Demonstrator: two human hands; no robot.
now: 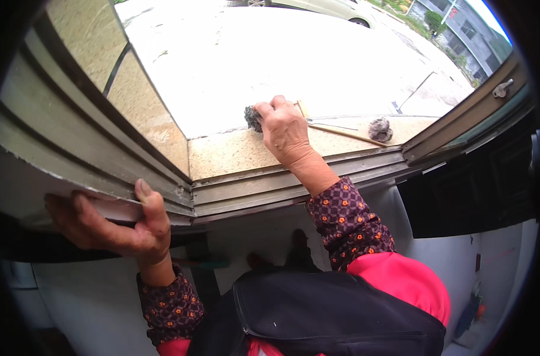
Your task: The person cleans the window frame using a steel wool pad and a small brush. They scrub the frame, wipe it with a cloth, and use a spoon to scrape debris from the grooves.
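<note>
My right hand [285, 127] reaches out through the open window and grips a dark scouring pad, seemingly steel wool [252, 119], over the speckled stone sill [234, 153]. The pad is partly hidden by my fingers. On the left, my left hand [132, 222] clasps the edge of the metal window frame [87, 147], its thumb on the frame's face and its fingers on the room side. Right of my right hand, a thin wooden stick [348, 135] lies on the sill. A grey crumpled wad [380, 129] sits beside the stick's end.
Metal sliding tracks [296, 182] run along the sill's inner edge. An upright frame with a latch [502, 88] stands at the right. A black cable [117, 69] crosses the left stone reveal. Outside, a light-coloured car [314, 6] stands on bright ground. A black bag [332, 311] hangs before my body.
</note>
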